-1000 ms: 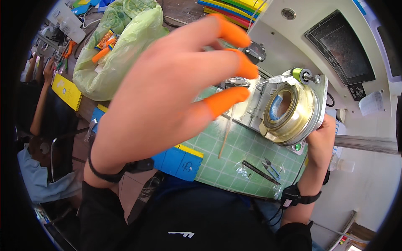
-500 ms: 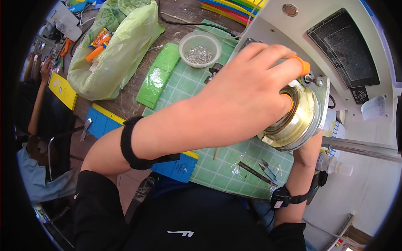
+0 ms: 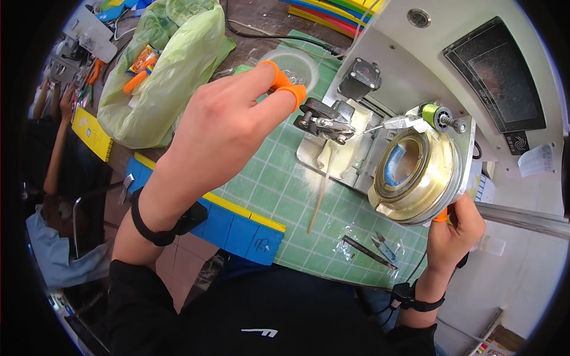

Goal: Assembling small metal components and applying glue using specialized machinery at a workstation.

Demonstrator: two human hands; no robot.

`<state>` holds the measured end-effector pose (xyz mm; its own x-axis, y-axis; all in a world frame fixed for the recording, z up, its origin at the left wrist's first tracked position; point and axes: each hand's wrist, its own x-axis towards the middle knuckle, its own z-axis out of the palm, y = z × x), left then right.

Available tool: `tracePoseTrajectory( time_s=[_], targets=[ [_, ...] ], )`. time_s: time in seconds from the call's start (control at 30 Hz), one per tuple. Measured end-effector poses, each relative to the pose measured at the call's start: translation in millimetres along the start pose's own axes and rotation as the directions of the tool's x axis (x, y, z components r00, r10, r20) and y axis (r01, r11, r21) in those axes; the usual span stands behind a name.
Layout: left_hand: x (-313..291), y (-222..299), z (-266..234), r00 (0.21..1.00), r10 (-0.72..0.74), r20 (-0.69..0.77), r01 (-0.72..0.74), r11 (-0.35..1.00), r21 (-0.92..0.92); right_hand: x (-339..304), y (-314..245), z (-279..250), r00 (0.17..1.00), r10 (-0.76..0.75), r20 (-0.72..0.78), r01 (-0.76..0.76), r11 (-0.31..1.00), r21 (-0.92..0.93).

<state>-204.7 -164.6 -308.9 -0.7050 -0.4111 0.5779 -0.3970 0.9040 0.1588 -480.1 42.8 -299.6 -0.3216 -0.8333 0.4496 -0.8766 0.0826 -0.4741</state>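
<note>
My left hand [image 3: 228, 133], with orange finger cots, hovers at the near side of a translucent bowl [image 3: 309, 66] of small metal rings and partly hides it. Its thumb and forefinger are pinched; whatever is between them is too small to make out. My right hand [image 3: 457, 231] is closed at the lower edge of a round brass-coloured drum [image 3: 438, 188] on a machine, an orange cot on one finger. What its fingers hold is hidden. Left of the drum sit a dark metal clamp [image 3: 323, 120] and a metal plate [image 3: 308, 152] with cream-coloured material.
A green cutting mat [image 3: 279, 187] lies below, with small snips [image 3: 387, 246], a dark strip [image 3: 368, 252] and a thin stick [image 3: 319, 204]. Blue foam blocks [image 3: 237, 231] line the near edge. A pale green plastic bag [image 3: 172, 77] stands left. The white machine [image 3: 427, 53] fills the right.
My left hand has moved from the top of the drum leftward to the bowl, uncovering the clamp and plate. The right hand, mostly hidden behind the drum before, now shows at its lower edge.
</note>
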Motion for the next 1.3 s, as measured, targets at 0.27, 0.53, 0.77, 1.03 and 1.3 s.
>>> tracePoseTrajectory(
  time_s=[0.27,0.53,0.77,1.03,1.3],
  targets=[
    [7.9,3.7,-3.4,0.999,0.038,-0.005,-0.039,0.997,-0.064,-2.4,-5.3,-12.9,0.998,0.051,-0.02,-0.052,0.998,-0.038],
    [-7.5,-8.7,6.9,0.995,-0.059,0.08,0.063,0.997,-0.05,-7.7,5.2,-12.3,0.998,0.054,0.01,-0.053,0.995,-0.085],
    [-12.6,-7.8,16.8,0.971,-0.186,0.153,0.224,0.93,-0.291,-26.7,8.8,-17.7,0.989,0.135,-0.053,-0.14,0.983,-0.115],
    [6.1,0.9,5.5,0.952,-0.202,0.228,0.275,0.892,-0.357,-49.7,28.2,-61.1,0.987,0.095,-0.128,-0.127,0.955,-0.267],
    [3.7,5.1,8.1,0.943,-0.256,0.214,0.314,0.896,-0.315,-61.6,64.3,-79.8,0.966,0.145,-0.213,-0.204,0.937,-0.284]
  ],
)
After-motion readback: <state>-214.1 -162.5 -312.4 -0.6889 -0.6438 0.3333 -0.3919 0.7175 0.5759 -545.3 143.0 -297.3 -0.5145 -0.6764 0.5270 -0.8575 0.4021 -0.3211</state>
